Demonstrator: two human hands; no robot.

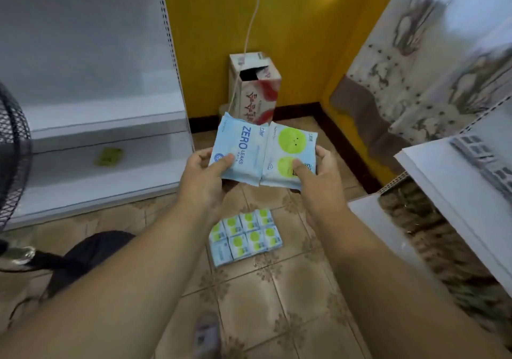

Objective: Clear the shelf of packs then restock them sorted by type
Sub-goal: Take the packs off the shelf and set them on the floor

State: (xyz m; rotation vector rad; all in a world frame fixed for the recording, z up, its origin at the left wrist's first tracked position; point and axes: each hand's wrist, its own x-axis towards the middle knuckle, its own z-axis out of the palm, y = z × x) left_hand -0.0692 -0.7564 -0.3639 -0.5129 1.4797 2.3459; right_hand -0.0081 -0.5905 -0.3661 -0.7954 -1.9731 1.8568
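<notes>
My left hand grips a light-blue pack printed ZERO LEAKS, thumb on its front. Beside it my right hand grips a pale pack with two green circles. The two packs are held side by side, edges touching, above the tiled floor. Below them on the floor lies a group of several similar packs, most with green circles, laid in rows. The white shelf unit stands at the left with bare boards.
A green scrap lies on the lower shelf board. An open carton stands against the yellow wall with a cord running into it. A fan is at the far left. White boards lean at the right.
</notes>
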